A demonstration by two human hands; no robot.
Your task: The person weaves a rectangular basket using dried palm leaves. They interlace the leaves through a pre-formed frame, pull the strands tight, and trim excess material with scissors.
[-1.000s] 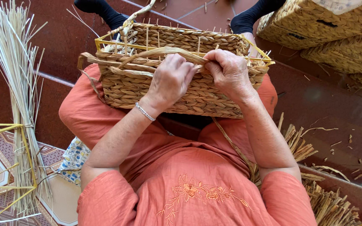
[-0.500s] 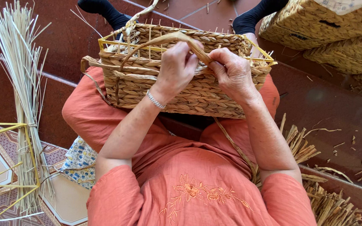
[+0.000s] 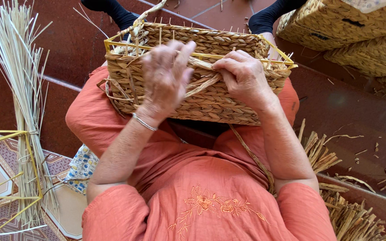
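A half-woven straw basket (image 3: pixel 222 100) on a yellow wire frame (image 3: pixel 112 44) rests on my lap, over orange clothing. My left hand (image 3: pixel 166 76) hovers over the basket's near rim with fingers spread, a flat straw strand (image 3: pixel 204 85) running under it. My right hand (image 3: pixel 242 76) is closed on that strand at the top edge of the basket, pressing it against the weave. A silver bracelet (image 3: pixel 144 121) circles my left wrist. A braided straw cord (image 3: pixel 253 156) trails down from the basket past my right arm.
A tall bundle of pale straw stalks (image 3: pixel 23 98) stands at the left beside a yellow wire frame (image 3: pixel 10 178). Finished woven baskets (image 3: pixel 358 31) are stacked at the upper right. Loose straw (image 3: pixel 349 214) lies on the red tile floor at the right.
My left hand has let go of the raised strand and opened, dropping to the basket's front. The strand, arched above the rim before, now lies flat against the weave under my right hand.
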